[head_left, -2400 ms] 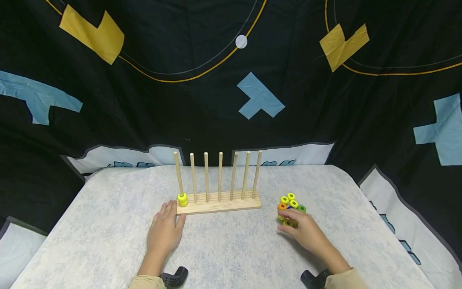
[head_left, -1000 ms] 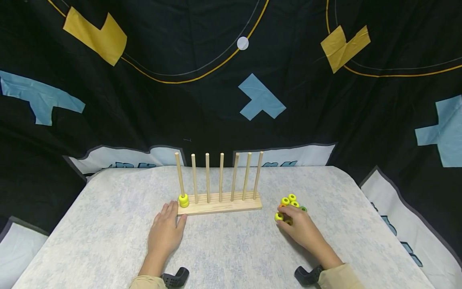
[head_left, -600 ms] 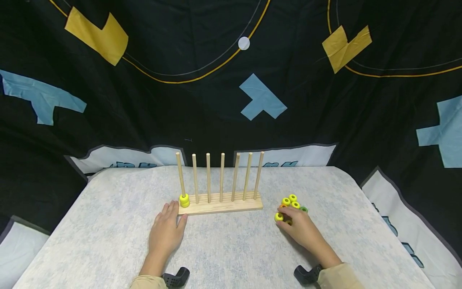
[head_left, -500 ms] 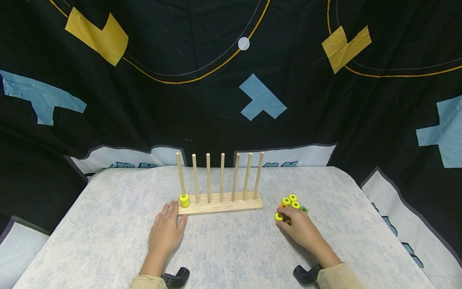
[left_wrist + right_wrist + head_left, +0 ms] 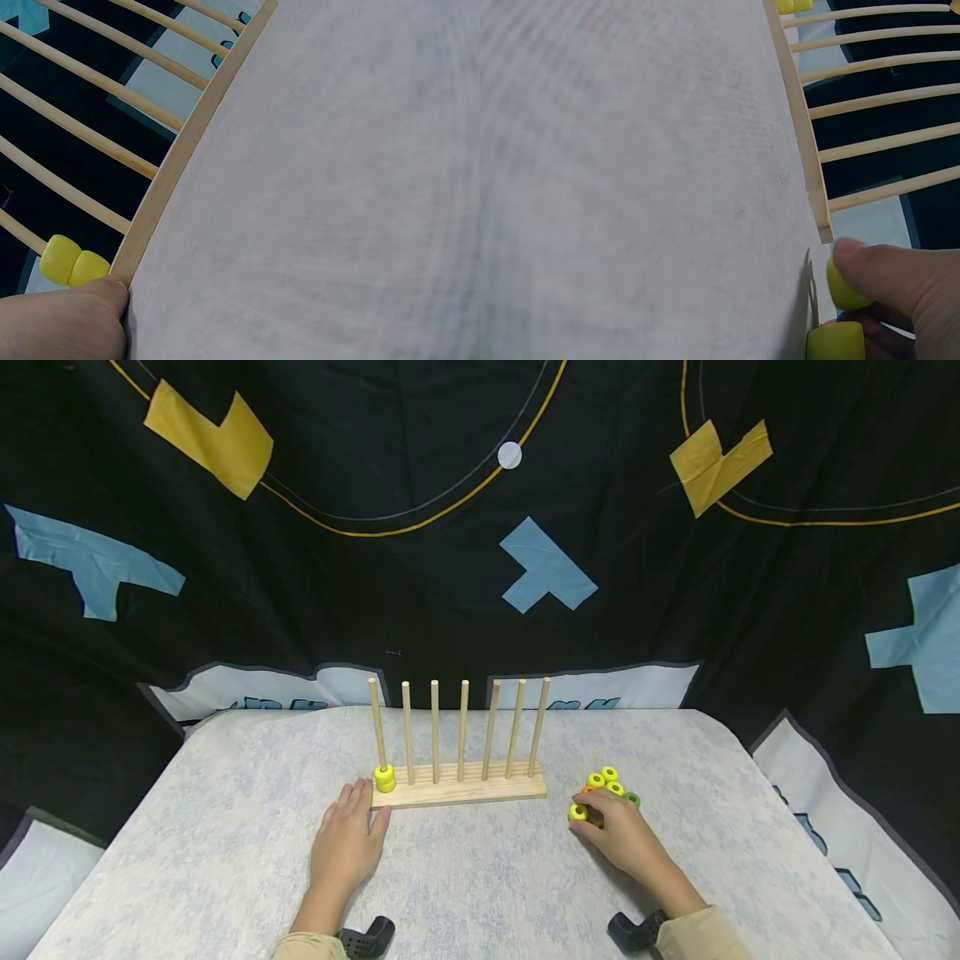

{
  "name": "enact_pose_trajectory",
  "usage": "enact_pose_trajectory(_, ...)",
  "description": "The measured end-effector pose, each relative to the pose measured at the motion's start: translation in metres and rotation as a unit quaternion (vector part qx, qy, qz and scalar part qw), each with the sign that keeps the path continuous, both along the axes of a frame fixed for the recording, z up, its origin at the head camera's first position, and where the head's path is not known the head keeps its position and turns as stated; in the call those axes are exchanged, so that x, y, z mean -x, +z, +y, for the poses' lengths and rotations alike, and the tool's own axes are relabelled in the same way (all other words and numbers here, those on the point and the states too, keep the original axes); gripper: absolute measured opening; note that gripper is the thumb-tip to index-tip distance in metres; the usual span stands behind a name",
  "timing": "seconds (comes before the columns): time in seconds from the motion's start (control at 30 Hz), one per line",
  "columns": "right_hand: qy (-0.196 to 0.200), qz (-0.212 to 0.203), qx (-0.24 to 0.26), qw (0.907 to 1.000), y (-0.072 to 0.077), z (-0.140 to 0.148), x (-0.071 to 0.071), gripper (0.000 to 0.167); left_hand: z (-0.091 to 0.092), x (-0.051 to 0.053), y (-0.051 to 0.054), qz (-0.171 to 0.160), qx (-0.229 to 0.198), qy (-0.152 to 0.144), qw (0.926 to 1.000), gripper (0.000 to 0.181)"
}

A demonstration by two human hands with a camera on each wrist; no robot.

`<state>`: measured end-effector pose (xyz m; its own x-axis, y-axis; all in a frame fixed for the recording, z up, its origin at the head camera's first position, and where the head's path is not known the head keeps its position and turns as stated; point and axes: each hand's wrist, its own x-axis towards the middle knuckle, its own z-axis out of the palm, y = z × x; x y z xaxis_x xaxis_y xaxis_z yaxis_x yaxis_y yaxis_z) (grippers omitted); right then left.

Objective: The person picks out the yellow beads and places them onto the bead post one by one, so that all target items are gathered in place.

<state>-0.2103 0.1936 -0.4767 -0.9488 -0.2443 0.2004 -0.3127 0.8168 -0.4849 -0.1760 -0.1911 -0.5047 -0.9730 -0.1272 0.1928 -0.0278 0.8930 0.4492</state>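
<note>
A wooden base (image 5: 465,790) with several upright pegs stands on the table; its leftmost peg carries two yellow beads (image 5: 385,778). The left hand (image 5: 346,843) rests flat with its fingers at the base's left end; its thumb (image 5: 105,304) touches the edge in the left wrist view. Right of the base, the right hand (image 5: 626,839) pinches a yellow bead (image 5: 577,812) between thumb and fingers, also seen as a yellow bead (image 5: 844,289) in the right wrist view. Behind that hand lie loose yellow beads (image 5: 609,773), a green bead (image 5: 633,799) and an orange one, partly covered.
The pale table (image 5: 480,885) reaches back to a black cloth (image 5: 420,610) with yellow and blue patches. A dark strap device (image 5: 367,937) is on the left wrist, another (image 5: 636,932) on the right. Another yellow bead (image 5: 836,342) lies near the right hand in the right wrist view.
The right hand has moved slightly left and its fingers have closed round a yellow bead, which has shifted slightly left. The left hand stays at the base.
</note>
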Motion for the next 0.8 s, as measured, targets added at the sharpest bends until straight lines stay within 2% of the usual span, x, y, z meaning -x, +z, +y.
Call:
enact_pose_trajectory(0.13,0.010,0.014,0.024,0.9996,0.002,-0.004,-0.002,0.038,0.000,0.000,0.000,-0.002,0.002,-0.001,1.0000,0.065)
enact_pose_trajectory(0.43,0.043,0.014,0.093,0.9946,0.007,-0.017,-0.003,0.037,0.000,0.000,0.001,-0.006,0.002,0.002,1.0000,0.065)
enact_pose_trajectory(0.63,0.059,0.028,0.098,0.9930,0.008,-0.028,-0.003,0.035,0.000,0.000,0.001,-0.003,0.000,0.000,1.0000,0.065)
enact_pose_trajectory(0.8,0.075,0.007,0.109,0.9912,0.006,-0.038,-0.003,0.035,0.000,0.000,0.000,-0.005,0.000,0.000,1.0000,0.065)
